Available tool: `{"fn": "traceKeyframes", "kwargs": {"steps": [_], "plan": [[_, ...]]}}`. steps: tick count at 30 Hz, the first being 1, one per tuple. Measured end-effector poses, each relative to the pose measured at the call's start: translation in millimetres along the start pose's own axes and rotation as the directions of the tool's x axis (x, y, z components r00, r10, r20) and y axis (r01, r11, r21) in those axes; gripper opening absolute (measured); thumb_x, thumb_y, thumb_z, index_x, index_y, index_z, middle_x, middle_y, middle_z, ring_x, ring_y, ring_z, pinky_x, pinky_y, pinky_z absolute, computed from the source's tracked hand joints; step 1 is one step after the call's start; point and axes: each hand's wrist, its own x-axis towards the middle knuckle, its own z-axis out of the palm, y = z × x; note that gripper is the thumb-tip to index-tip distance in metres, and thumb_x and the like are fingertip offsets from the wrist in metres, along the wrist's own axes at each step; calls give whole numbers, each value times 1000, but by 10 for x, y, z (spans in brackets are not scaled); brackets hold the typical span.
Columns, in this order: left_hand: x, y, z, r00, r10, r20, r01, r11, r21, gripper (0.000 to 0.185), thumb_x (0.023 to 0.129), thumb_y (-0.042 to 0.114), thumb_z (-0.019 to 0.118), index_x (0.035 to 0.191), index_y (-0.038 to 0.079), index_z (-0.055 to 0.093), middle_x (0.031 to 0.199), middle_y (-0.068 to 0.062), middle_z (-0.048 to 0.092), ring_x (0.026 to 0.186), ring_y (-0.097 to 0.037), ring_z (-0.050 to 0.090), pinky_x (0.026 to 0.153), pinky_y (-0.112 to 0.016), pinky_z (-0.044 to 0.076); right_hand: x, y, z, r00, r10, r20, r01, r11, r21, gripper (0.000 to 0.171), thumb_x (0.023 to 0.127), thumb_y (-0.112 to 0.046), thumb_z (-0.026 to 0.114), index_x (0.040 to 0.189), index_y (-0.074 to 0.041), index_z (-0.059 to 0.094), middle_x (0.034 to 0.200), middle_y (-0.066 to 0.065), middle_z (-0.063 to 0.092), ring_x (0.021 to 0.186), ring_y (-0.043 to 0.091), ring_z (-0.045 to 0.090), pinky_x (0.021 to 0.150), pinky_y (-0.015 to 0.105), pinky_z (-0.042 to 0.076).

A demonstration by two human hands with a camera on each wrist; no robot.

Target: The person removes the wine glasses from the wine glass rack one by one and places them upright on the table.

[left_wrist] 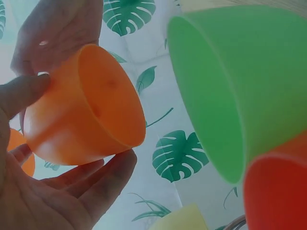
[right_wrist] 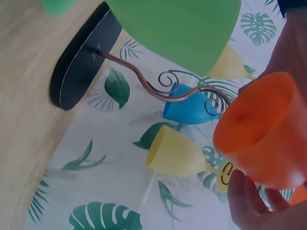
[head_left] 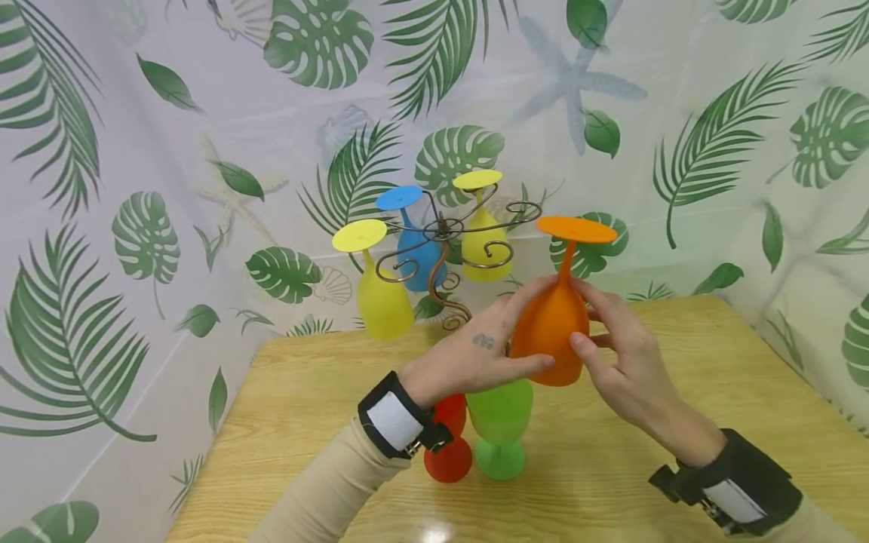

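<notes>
An orange plastic goblet (head_left: pixel 551 332) is held upside down, its round foot uppermost, to the right of a wire glass rack (head_left: pixel 444 226). My left hand (head_left: pixel 478 347) grips the bowl from the left, with the thumb across its front. From the right, my right hand (head_left: pixel 627 366) holds the same bowl between thumb and fingers. In the left wrist view the open mouth of the orange goblet (left_wrist: pixel 112 96) shows nothing inside. Two yellow goblets (head_left: pixel 383 302) and a blue goblet (head_left: pixel 417 253) hang inverted by their feet from the rack's curled arms.
Below my hands, a red goblet (head_left: pixel 448 458) and a green goblet (head_left: pixel 501 422) stand upright on the wooden table (head_left: pixel 285 437). The rack's black base (right_wrist: pixel 86 57) rests on the table. A leaf-patterned sheet (head_left: pixel 224 98) covers the wall behind.
</notes>
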Motion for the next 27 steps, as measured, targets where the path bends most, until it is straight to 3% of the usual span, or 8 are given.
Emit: {"fn": "traceKeyframes", "kwargs": {"steps": [6, 10, 12, 15, 18, 21, 27], "plan": [[-22, 44, -24, 1000, -8, 18, 9, 997, -77, 86, 95, 38, 69, 162, 38, 16, 139, -8, 51, 117, -16, 51, 84, -27, 56, -15, 37, -45, 994, -105, -25, 105, 994, -8, 65, 87, 13, 48, 149, -4, 51, 130, 17, 63, 107, 1, 58, 80, 5, 49], [-40, 61, -29, 1000, 6, 16, -4, 992, -123, 85, 94, 36, 69, 162, 38, 18, 141, -6, 51, 117, -15, 51, 85, -26, 56, -25, 70, -82, 983, -183, -12, 182, 983, -36, 60, 87, 12, 47, 145, 1, 54, 127, 19, 64, 102, 4, 60, 80, 5, 48], [-45, 60, -27, 1000, 18, 13, -16, 990, -143, 84, 93, 35, 69, 162, 37, 20, 140, -5, 51, 115, -15, 53, 86, -25, 56, -23, 89, -105, 970, -243, 1, 243, 968, -66, 51, 93, 4, 47, 142, 3, 56, 128, 22, 63, 101, 9, 61, 83, 4, 46], [-52, 56, -21, 1000, 27, 9, -25, 984, -175, 82, 93, 34, 68, 161, 34, 23, 139, -4, 52, 112, -14, 56, 85, -24, 56, -6, 111, -132, 937, -348, 28, 348, 930, -117, 44, 103, -13, 46, 139, 6, 58, 135, 26, 60, 111, 17, 62, 95, 6, 45], [-54, 49, -21, 1000, 23, 7, -21, 977, -211, 80, 93, 32, 67, 161, 33, 24, 137, -2, 53, 109, -14, 59, 86, -25, 56, 4, 122, -160, 909, -408, 82, 416, 897, -148, 51, 108, -30, 42, 140, 8, 57, 144, 28, 53, 132, 19, 55, 108, 12, 39], [-57, 49, -25, 1000, 13, 17, -8, 973, -233, 80, 94, 32, 66, 162, 32, 24, 138, -2, 54, 109, -13, 60, 88, -26, 56, 2, 125, -182, 882, -451, 137, 470, 863, -184, 56, 108, -36, 40, 141, 8, 55, 148, 29, 50, 143, 22, 46, 117, 18, 33], [-57, 61, -24, 999, 3, 41, 6, 974, -224, 79, 96, 35, 62, 163, 32, 22, 140, -1, 55, 110, -11, 59, 90, -24, 55, -22, 113, -185, 812, -553, 184, 583, 764, -276, 53, 109, -39, 40, 136, 2, 59, 143, 26, 55, 146, 38, 40, 125, 31, 25]]}}
